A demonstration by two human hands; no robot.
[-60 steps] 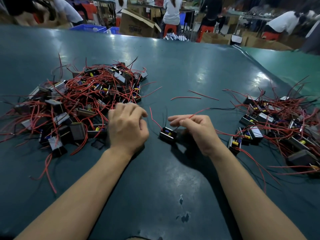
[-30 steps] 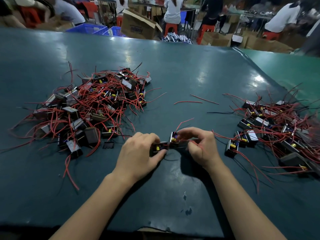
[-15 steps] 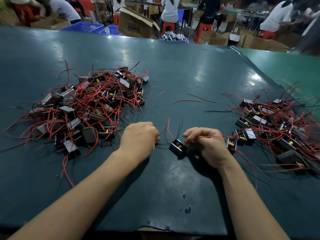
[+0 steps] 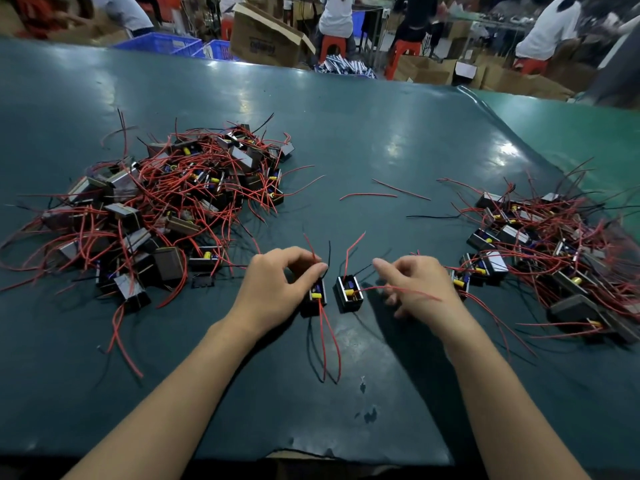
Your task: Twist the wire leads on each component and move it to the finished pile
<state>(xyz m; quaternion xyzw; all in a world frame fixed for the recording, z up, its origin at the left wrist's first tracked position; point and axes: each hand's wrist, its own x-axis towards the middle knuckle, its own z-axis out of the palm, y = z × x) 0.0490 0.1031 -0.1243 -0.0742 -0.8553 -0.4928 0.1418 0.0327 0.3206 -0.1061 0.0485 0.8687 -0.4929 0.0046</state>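
Note:
Two small black components with yellow parts lie side by side between my hands. My left hand (image 4: 277,289) curls over the left component (image 4: 317,296), its thumb and fingertips pinching the leads at the component's far end; two long red leads trail toward me. The right component (image 4: 349,292) sits on the dark green table (image 4: 346,133), untouched. My right hand (image 4: 415,289) hovers just right of it with loosely curled fingers and the index stretched out. A red lead from that component runs across this hand. A big tangled pile (image 4: 166,202) lies at the left, a smaller pile (image 4: 540,247) at the right.
Loose red wires (image 4: 369,195) and a black one lie on the table behind my hands. The table's near edge (image 4: 294,452) is torn. People, cardboard boxes (image 4: 266,32) and blue crates (image 4: 162,45) stand beyond the far edge.
My left hand has brought a second component beside the first and now pinches its leads. My right hand has let go of the red lead and opened.

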